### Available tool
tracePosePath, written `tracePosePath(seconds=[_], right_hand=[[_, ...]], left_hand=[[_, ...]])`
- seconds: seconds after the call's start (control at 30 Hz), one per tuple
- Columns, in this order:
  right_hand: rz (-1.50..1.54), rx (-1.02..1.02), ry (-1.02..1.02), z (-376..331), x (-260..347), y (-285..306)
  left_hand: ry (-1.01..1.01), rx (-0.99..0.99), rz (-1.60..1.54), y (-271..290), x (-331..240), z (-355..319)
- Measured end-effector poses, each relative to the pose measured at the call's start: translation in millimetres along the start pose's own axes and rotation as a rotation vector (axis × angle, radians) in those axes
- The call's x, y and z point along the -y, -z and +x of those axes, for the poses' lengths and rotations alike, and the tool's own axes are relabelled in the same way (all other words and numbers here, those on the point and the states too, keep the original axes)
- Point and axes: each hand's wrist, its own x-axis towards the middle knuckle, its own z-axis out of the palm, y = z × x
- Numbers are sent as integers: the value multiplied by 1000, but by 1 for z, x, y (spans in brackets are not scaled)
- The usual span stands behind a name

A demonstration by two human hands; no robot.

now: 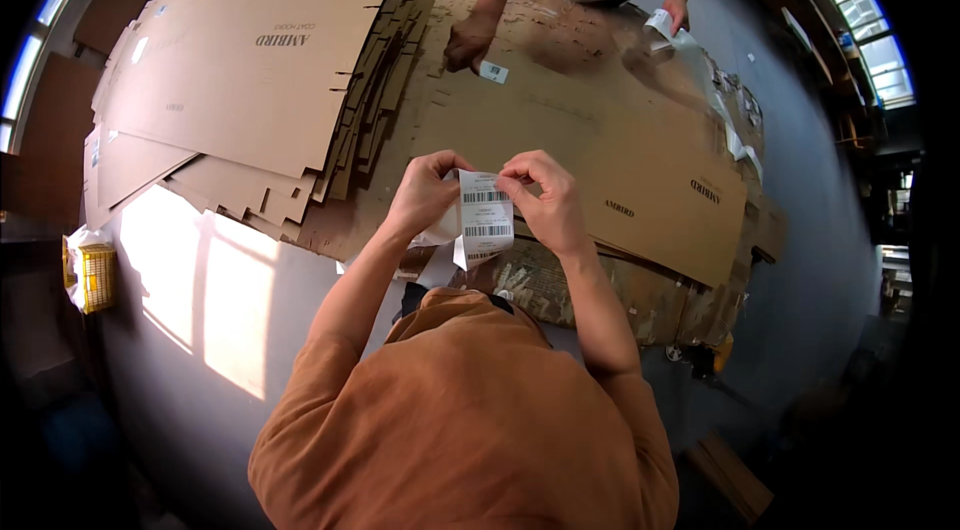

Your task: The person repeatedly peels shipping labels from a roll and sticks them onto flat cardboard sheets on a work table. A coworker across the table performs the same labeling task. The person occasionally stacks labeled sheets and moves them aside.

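Observation:
A strip of white barcode labels (487, 215) hangs between my two hands, close to my body at the near edge of the table. My left hand (428, 192) pinches its upper left edge. The upper right corner is pinched by my right hand (543, 198). More of the white strip trails down behind my left wrist. Beyond my hands lies a flat brown cardboard sheet (560, 145) with dark print. At the far side, a co-worker's hand (470, 42) presses by a white label (493, 72) on that cardboard.
A tall pile of flat cardboard blanks (240, 60) covers the table's left part. The co-worker's other hand (677, 12) holds a label strip (662, 25) that trails down the table's right edge. A yellow basket (97, 275) stands at left; cardboard pieces (730, 475) lie on the floor at lower right.

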Motion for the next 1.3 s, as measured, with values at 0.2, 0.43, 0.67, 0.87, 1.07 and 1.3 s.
tracePosePath(seconds=[0.2, 0.43, 0.67, 0.87, 1.07, 1.3], right_hand=[[-8, -155, -242, 27, -73, 10], [188, -88, -667, 102, -213, -16], [39, -69, -640, 143, -282, -62], [-163, -72, -672, 149, -285, -76], [-692, 26, -537, 159, -240, -80], [-641, -134, -783, 107, -258, 24]], left_hand=[[170, -66, 13, -8, 73, 63], [268, -89, 150, -16, 171, 96], [315, -116, 106, -15, 166, 97], [370, -166, 180, -17, 165, 97], [357, -166, 182, -17, 165, 99], [236, -172, 279, -23, 163, 99]])
